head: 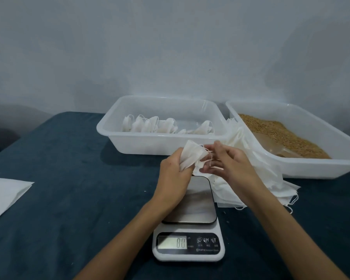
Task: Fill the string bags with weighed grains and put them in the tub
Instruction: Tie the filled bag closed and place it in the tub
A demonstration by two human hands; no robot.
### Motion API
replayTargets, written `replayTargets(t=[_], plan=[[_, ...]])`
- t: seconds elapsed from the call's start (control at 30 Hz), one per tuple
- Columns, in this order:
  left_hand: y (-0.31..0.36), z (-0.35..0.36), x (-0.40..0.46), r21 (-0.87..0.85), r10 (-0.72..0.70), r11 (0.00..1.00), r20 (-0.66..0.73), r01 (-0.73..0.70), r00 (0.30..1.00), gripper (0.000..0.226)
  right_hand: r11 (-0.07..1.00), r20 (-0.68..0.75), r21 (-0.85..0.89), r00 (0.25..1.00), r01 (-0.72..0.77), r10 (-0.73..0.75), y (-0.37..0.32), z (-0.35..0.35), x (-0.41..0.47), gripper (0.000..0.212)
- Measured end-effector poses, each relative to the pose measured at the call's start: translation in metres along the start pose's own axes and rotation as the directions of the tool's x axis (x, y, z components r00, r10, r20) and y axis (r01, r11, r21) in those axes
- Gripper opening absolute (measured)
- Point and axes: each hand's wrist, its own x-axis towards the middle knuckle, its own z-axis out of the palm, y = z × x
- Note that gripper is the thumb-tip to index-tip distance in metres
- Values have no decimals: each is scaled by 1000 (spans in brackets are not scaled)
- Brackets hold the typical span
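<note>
Gripping a string bag (191, 156) in curled fingers, the left hand (175, 174) holds it above the far end of the scale (189, 225). The right hand (226, 160) meets the bag at its mouth, fingertips on the thin drawstrings; whether they pinch a string or only touch it cannot be told. The bag looks flat and light, so it is judged empty.

Step in hand, as judged: opening the mouth of a fresh bag before filling. The scale platform carries nothing and its display appears to read zero.

Next move calls for spreading the mouth wide, then bringing grains (281, 134) from the tray (311, 170) on the right. Keep the loose strings clear of the platform.

A stack of unused bags (251, 178) lies between scale and tray. The tub (129, 142) beyond the hands already holds a row of bags (150, 126).
</note>
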Motion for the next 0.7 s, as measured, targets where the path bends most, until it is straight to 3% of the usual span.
replayTargets(t=[0.07,0.23,0.37,0.47,0.7], plan=[[-2,-1,1,59,22,998,-32,-20,999,4,996,47,-83,999,30,-26,3,1,0,42],[-4,-2,1,231,86,970,-53,-72,995,6,973,30,-112,979,204,-202,5,1,3,9],[-5,-2,0,270,111,957,-21,-102,994,6,942,80,-133,951,307,-298,7,2,6,8],[-6,-2,-1,309,135,942,14,-133,991,11,925,20,-166,939,341,-343,14,1,10,10],[-8,-3,-2,322,151,934,33,-154,988,27,954,-136,44,947,298,-290,18,-17,17,19]])
